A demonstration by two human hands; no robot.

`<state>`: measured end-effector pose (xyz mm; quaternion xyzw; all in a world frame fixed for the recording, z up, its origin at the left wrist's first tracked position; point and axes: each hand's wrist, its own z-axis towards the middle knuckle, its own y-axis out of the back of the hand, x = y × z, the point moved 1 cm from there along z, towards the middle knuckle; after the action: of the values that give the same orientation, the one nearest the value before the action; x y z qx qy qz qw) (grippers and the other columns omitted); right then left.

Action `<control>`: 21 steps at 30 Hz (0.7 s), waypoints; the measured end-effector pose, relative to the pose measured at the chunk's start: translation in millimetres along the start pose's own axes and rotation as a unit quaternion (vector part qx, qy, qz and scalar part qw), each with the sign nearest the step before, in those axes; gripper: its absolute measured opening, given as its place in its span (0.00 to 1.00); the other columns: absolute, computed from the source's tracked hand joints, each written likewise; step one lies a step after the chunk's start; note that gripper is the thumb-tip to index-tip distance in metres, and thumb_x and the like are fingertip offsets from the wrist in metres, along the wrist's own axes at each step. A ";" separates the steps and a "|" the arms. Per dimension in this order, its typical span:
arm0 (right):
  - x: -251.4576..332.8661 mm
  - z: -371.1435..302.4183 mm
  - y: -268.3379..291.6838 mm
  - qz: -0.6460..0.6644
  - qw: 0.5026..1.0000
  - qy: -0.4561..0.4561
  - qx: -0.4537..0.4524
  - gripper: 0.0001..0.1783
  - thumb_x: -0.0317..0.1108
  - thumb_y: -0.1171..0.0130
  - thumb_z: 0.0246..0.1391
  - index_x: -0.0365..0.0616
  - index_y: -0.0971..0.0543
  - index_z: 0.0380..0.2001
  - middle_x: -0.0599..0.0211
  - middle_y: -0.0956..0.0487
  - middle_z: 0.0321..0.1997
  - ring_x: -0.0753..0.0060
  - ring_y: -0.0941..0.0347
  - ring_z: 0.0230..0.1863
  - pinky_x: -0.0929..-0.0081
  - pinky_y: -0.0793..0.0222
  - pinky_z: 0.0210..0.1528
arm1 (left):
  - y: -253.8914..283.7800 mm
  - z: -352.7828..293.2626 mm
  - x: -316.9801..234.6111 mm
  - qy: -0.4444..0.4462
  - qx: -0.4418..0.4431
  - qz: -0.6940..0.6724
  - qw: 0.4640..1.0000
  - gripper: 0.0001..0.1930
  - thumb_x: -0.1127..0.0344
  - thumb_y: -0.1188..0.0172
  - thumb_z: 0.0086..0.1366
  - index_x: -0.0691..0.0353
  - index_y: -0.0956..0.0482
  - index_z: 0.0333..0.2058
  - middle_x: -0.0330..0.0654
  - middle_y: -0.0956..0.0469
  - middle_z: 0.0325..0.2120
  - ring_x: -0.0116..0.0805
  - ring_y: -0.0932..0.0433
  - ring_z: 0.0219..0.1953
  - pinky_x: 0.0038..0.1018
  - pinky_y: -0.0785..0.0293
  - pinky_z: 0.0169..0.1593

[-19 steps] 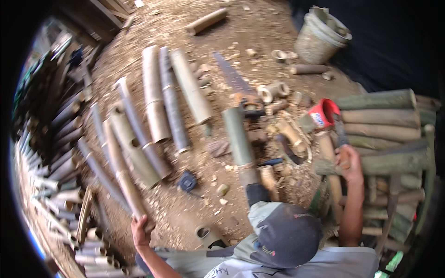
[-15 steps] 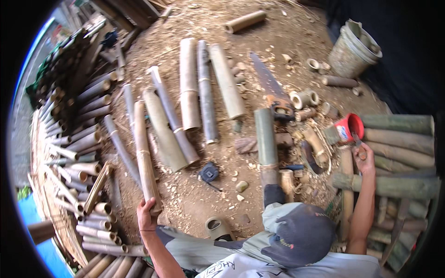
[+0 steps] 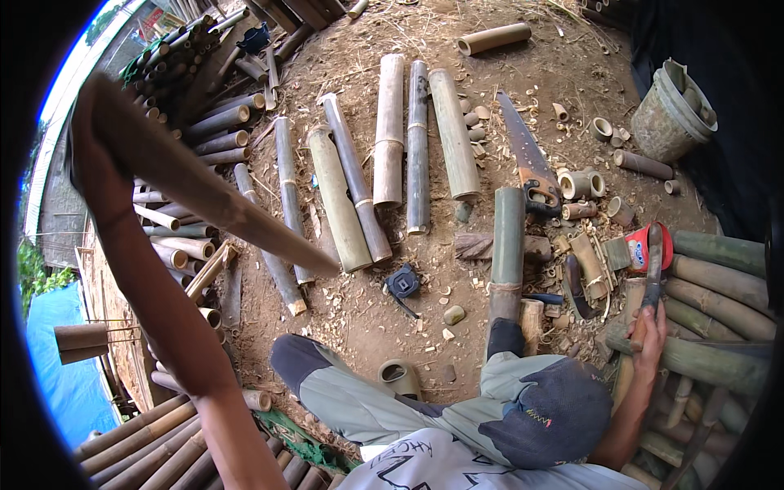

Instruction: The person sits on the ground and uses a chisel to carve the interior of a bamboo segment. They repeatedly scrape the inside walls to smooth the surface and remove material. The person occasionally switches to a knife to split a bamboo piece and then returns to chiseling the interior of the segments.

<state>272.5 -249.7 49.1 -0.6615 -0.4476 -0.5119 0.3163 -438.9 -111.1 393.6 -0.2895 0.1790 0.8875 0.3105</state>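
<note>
My left hand is raised at the far left, closed around the upper end of a bamboo pole. The pole slants down to the right over other bamboo pieces on the ground, and it is blurred by motion. Low at the right, my right hand grips the wooden handle of a knife, its blade pointing up and away from me. Just behind the blade is a red plastic container. Close to my right hand, a thick green bamboo piece lies on a stack.
Several cut bamboo lengths lie on the chip-covered ground, with a handsaw and a tape measure. An upright green bamboo piece is by my knee. A bucket stands far right; bamboo piles line the left.
My left hand has lifted the bamboo pole from near my knee up to the far left. The knife in my right hand has come out of the red container, its blade now pointing up.
</note>
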 end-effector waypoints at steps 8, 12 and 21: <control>-15.6 -43.6 -1.5 -0.030 0.998 0.043 0.030 0.37 0.30 0.48 0.60 0.43 0.49 0.70 0.60 0.29 0.39 0.74 0.30 0.22 0.75 0.29 0.22 | -188.7 -124.0 -36.8 0.053 0.268 -0.125 0.954 0.32 0.51 0.31 0.58 0.66 0.28 0.55 0.48 0.21 0.47 0.37 0.22 0.48 0.33 0.24 0.49; -39.1 -54.2 -21.1 -0.003 0.991 0.132 0.023 0.39 0.28 0.49 0.58 0.44 0.51 0.70 0.60 0.30 0.38 0.74 0.32 0.21 0.74 0.30 0.23 | -237.8 -189.6 -26.7 0.118 0.176 -0.291 0.933 0.39 0.47 0.27 0.51 0.68 0.29 0.54 0.47 0.20 0.44 0.38 0.21 0.47 0.35 0.24 0.51; -60.8 -55.9 -32.0 0.044 0.997 -0.062 -0.015 0.12 0.29 0.49 0.60 0.42 0.35 0.46 0.68 0.31 0.24 0.76 0.34 0.15 0.76 0.33 0.15 | -233.2 -344.7 49.8 0.340 0.425 -0.292 0.787 0.33 0.62 0.23 0.47 0.65 0.26 0.52 0.39 0.20 0.41 0.28 0.23 0.44 0.28 0.26 0.52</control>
<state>216.6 -302.3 4.9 -0.7157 -0.4294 -0.4621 0.2996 -179.2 -87.1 65.5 -0.4496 0.5387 0.4331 0.5657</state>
